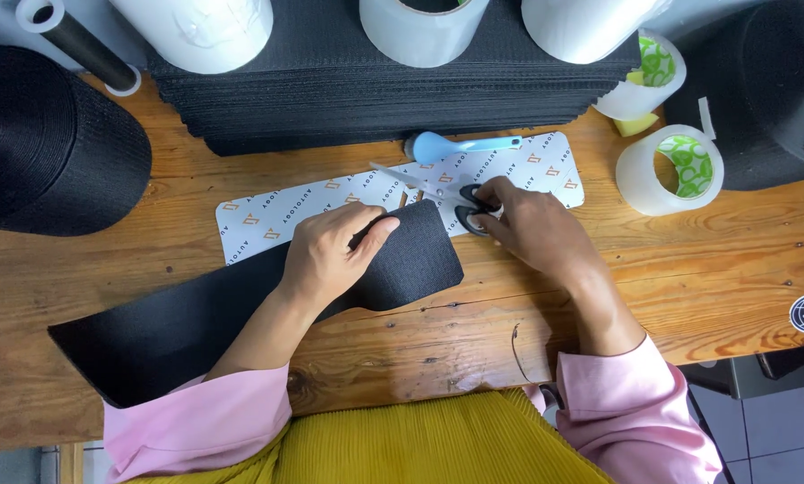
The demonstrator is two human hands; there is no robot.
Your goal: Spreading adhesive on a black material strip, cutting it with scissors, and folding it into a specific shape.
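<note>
The head camera looked straight down at a wooden workbench [653,278], where the left hand [335,251] lay on a wide strip of black fabric [240,309], fingers curled and the thumb pressing its upper edge down near the strip's free end. The strip ran from that end, just below a white printed card [276,213], down and leftward past the table's front edge. The right hand [527,224] rested on a pair of scissors [460,202], its fingers bent over the black handles; whether they were threaded through the loops or only laid upon them could not be told. The blades pointed up and left across the card, seemingly closed and clear of the fabric.

By my judgement the step in hand was taking up the scissors while the cloth was held flat. A cut would call for the blades to open and meet the strip's edge beside the left thumb, with that hand holding the cloth taut.

Both forearms, in pink sleeves, came in from the bottom edge, wrists low over the bench. A blue-handled tool [455,145], tape rolls [666,170] and a stack of black sheets [375,99] lay beyond.
</note>
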